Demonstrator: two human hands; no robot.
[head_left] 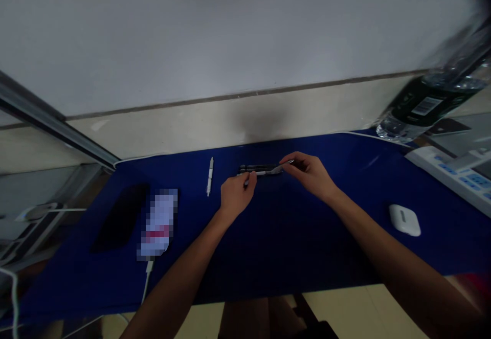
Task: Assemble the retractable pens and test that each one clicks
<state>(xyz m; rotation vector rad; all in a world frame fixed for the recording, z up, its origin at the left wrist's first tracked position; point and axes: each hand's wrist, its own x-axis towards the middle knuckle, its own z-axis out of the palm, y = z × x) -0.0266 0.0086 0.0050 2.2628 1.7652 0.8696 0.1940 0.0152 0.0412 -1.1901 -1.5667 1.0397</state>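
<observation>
Well, leftmost on the blue desk mat [291,247], a black phone [119,217], lying flat. Just beside it, a pixelated rectangular item [158,222], too blurred to read, with a white cable [146,283] trailing toward the near edge. Next, a white pen [209,176], long axis running front to back. Then the left hand [238,194], fingers curled at the left end of a slim silver pen [264,172], whether gripping or only touching impossible to tell. That pen held just above the mat, long axis roughly left to right, right end angled slightly upward and away, directly in front of some dark pens [257,168] lying side by side. At its right end, the right hand [309,175], fingertips [287,167] pinched on the shaft. Far right, a white earbud case [402,220] and a calculator [448,175].
</observation>
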